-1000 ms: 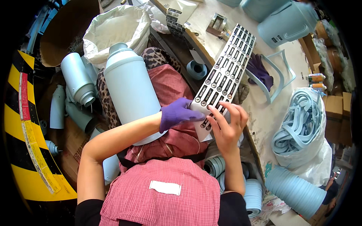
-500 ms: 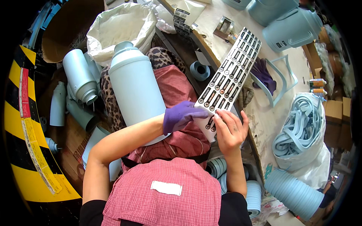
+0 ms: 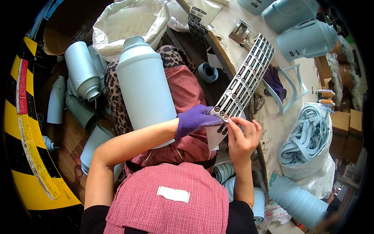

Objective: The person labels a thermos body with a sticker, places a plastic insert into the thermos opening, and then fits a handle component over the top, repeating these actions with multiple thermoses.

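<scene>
A long white sheet of black labels (image 3: pixel 243 84) slants up and to the right in front of me. My left hand (image 3: pixel 196 121), in a purple glove, grips its lower end. My bare right hand (image 3: pixel 243 138) has thumb and forefinger pinched at the sheet's lower right edge, on or beside a label; whether one is lifted I cannot tell. The near end of the sheet bends downward below my fingers. Across my lap lies a big pale-blue flask body (image 3: pixel 146 85), its neck pointing away, under my left forearm.
At left, more blue flask bodies (image 3: pixel 81 68) lie beside a striped yellow-black barrier (image 3: pixel 23 156). A white sack (image 3: pixel 128 25) stands ahead. On the bench (image 3: pixel 269 117) at right are a tape roll (image 3: pixel 239 31), a purple glove (image 3: pixel 274 84), blue jugs (image 3: pixel 307 39), a bag of blue straps (image 3: pixel 306 128) and stacked blue rings (image 3: pixel 298 199).
The label sheet has tilted and its near end now bends down more. My right fingers have closed into a pinch at its edge. The view has shifted slightly.
</scene>
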### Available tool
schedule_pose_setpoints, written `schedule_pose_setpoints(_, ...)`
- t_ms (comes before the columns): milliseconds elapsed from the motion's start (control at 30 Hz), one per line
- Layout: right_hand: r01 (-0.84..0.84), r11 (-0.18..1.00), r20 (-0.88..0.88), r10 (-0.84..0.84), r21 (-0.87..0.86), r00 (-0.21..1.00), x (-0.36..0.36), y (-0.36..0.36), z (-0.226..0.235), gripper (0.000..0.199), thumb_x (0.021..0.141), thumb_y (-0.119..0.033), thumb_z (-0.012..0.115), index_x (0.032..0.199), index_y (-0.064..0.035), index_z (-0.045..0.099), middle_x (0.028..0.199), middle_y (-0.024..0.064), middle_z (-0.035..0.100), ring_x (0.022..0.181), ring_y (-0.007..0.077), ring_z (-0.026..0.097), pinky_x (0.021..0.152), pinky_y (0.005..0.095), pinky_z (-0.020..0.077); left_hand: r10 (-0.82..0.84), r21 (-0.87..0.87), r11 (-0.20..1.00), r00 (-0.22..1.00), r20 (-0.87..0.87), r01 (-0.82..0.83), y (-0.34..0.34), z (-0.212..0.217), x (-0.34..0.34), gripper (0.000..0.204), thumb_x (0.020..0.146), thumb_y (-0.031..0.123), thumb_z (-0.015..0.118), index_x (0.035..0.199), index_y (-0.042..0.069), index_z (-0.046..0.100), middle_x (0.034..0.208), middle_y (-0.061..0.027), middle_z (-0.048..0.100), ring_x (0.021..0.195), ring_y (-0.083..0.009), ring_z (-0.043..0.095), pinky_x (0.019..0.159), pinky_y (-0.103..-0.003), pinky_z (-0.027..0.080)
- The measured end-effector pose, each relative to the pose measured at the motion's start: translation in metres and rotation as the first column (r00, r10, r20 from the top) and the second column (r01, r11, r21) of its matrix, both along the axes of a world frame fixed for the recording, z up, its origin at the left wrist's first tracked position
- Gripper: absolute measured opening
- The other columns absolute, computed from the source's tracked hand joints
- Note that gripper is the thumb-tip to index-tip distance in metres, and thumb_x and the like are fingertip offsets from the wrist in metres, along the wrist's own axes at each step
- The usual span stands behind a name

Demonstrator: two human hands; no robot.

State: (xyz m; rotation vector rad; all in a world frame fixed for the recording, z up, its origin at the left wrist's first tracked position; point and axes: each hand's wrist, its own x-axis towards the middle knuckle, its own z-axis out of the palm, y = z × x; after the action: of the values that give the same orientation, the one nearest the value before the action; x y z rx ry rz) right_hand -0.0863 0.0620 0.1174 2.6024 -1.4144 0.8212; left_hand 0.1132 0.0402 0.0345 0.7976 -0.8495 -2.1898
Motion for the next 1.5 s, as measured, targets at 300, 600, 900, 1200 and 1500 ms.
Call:
schedule_pose_setpoints(300,-0.069,0.995,-0.082,0.063,-0.079,0.995,-0.001,0.009,-0.012,0.015,0.083,-0.005,0.075,0.097,-0.0073,0.075,0.107,0.002,0.073,0.099,0.0197,0.072,0.11,0.0482,0.0409,0.253,-0.96,0.208,0.958,-0.133,-0.188,-0.012,-0.042,-0.001,0.036,0.098,0.006,0.057,0.135,0.006,0.056,0.118,-0.0185,0.067,0.101,-0.0338,0.067,0.085,-0.035,0.055)
schedule_pose_setpoints(600,-0.235,0.919,0.518,0.04,0.316,0.854,0.018,0.033,0.044,0.021,0.073,0.006,0.079,0.088,-0.0039,0.068,0.089,0.0098,0.069,0.085,0.0275,0.064,0.08,0.0368,0.0514,0.834,-0.941,0.333,0.449,0.32,0.052,0.061,0.057,0.069,0.05,0.087,0.016,0.076,0.131,0.002,0.059,0.121,-0.0133,0.065,0.114,-0.0286,0.058,0.106,-0.042,0.045)
schedule_pose_setpoints(900,-0.776,0.268,0.801,-0.388,0.571,0.456,0.164,-0.068,-0.006,0.005,0.087,0.001,0.075,0.089,0.0023,0.071,0.124,0.006,0.058,0.089,0.0068,0.057,0.078,0.0213,0.044,0.948,-0.746,0.316,0.228,0.223,-0.586,0.075,0.042,0.165,0.029,0.105,0.026,0.052,0.11,0.002,0.066,0.099,-0.0028,0.063,0.081,-0.0099,0.053,0.074,-0.026,0.044)
schedule_pose_setpoints(1200,-0.663,0.422,0.784,-0.391,0.618,0.482,0.225,-0.091,-0.038,0.012,0.083,-0.009,0.084,0.087,-0.0012,0.076,0.127,0.0031,0.054,0.107,0.0111,0.054,0.09,0.0262,0.0419,0.765,-0.606,0.631,0.256,0.591,-0.485,0.018,0.045,0.199,0.021,0.09,0.026,0.076,0.087,0.006,0.069,0.072,-0.0033,0.064,0.06,-0.015,0.055,0.056,-0.032,0.045)
schedule_pose_setpoints(1500,-0.6,0.47,0.762,-0.408,0.647,0.503,0.236,-0.098,-0.05,0.016,0.08,-0.009,0.086,0.082,0.0006,0.073,0.11,0.0005,0.05,0.099,0.0093,0.051,0.086,0.0234,0.0397,0.765,-0.782,0.611,-0.164,0.623,-0.119,0.008,0.04,0.199,0.032,0.089,0.038,0.07,0.079,0.008,0.066,0.08,-0.013,0.066,0.073,-0.0334,0.066,0.065,-0.044,0.051)
